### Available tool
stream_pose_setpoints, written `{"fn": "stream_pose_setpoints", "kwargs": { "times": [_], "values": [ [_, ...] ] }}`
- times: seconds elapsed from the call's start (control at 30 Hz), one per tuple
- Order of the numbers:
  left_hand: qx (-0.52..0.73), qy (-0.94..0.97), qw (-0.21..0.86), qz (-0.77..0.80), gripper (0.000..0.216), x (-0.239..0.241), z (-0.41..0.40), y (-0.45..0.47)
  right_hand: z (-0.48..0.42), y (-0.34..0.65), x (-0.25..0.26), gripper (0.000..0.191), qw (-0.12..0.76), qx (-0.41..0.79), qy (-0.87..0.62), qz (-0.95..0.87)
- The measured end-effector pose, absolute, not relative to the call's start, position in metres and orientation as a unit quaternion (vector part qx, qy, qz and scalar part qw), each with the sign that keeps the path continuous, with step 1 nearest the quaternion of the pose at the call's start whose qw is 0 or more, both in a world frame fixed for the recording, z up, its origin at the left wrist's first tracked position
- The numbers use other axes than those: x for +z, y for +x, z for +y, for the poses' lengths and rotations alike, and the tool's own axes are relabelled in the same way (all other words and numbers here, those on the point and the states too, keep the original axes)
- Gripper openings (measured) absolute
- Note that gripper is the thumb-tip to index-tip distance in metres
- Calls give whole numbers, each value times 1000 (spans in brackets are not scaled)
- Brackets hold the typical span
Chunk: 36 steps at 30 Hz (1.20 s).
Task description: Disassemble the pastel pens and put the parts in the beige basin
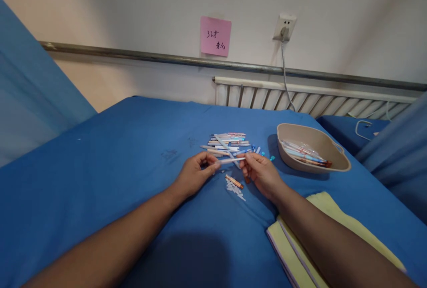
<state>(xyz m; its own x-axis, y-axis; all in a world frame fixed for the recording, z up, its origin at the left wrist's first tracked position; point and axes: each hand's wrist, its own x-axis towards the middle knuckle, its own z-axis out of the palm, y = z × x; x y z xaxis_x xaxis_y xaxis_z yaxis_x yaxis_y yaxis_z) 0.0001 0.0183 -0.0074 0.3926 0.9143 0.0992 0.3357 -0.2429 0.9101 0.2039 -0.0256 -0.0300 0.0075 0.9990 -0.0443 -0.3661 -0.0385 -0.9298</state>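
Between my two hands a slim, pale pen part [230, 160] lies nearly level. My left hand [196, 170] pinches its left end with thumb and fingertips. At the other end my right hand [260, 170] is closed, with thumb and forefinger on the tip; what its curled lower fingers touch is partly hidden. Just beyond my hands a loose pile of pens and pen barrels [228, 141] lies on the blue sheet. Below the held part sit an orange-patterned pen piece [234, 181] and a small heap of white pieces [235, 190]. Several small blue and teal pieces [263, 154] lie by my right hand.
To the right stands a beige basket [340, 159] holding pens and clear wrapping. A folded yellow cloth [328, 212] lies under my right forearm. Blue sheeting [116, 168] covers the surface. Behind it are a radiator [260, 94], a metal rail [160, 59] and a plugged-in cable [285, 72].
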Motion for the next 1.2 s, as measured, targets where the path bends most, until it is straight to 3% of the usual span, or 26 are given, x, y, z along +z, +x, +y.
{"fn": "stream_pose_setpoints", "kwargs": {
  "times": [0.2, 0.37, 0.7, 0.83, 0.97, 1.2],
  "values": [
    [253, 785, 277, 492, 26, -14, 40, -15, -15, 222, -36, 31, 679, 534, -411, -289],
    [197, 855, 176, 445, 23, -7, 36, -17, -17, 219, -36, 32, 652, 532, -427, -329],
    [94, 902, 157, 392, 8, -6, 8, -7, -23, 208, -35, 36, 586, 492, -473, -436],
    [81, 902, 142, 400, 11, -5, 6, -3, -23, 207, -35, 36, 577, 493, -466, -455],
    [141, 875, 201, 418, 13, -2, 9, -2, -25, 207, -30, 35, 596, 466, -473, -451],
    [295, 699, 511, 404, 15, -7, 17, -1, -28, 208, -26, 33, 624, 437, -460, -457]
  ]
}}
